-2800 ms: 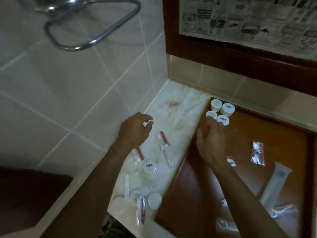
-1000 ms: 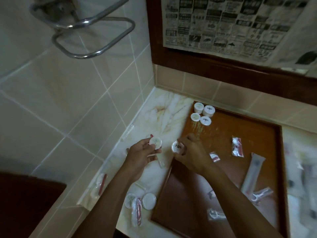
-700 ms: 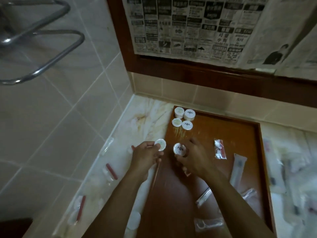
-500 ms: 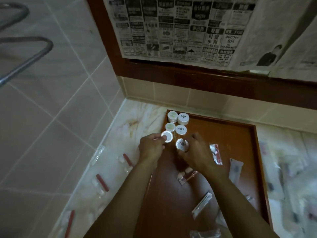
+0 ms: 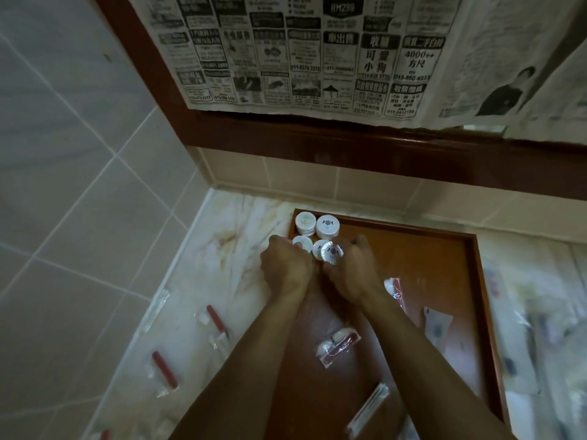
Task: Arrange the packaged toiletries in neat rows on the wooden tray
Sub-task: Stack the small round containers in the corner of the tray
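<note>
Over on the left, small clear plastic sachets with red contents (image 5: 163, 373) are lying scattered on the pale marble table (image 5: 197, 281), well apart from the action. Moving in, the left hand (image 5: 284, 268) is sitting at the near-left edge of the dark reddish wooden tray (image 5: 444, 281), fingers curled down onto a small round white packaged disc (image 5: 301, 242), which it is gripping and seemingly lining up behind the two taller white stacks (image 5: 317, 224) in the tray's far-left corner. Just beside it, the right hand (image 5: 354, 271) is pinching a foil-edged round white disc with a dark crest (image 5: 332, 251), tilted and overlapping another white disc (image 5: 318, 248) underneath. Here is the risk: the two hands are crowding the same tight corner, so a knuckle nudging those stacks could be toppling them, and a tilted disc let go too early could be sliding off its neighbour and breaking the row. Further right, a red-and-white sachet (image 5: 338, 342), a flat white packet (image 5: 436, 327) and a long clear wrapped item (image 5: 368, 411) are waiting loose on the tray.
</note>
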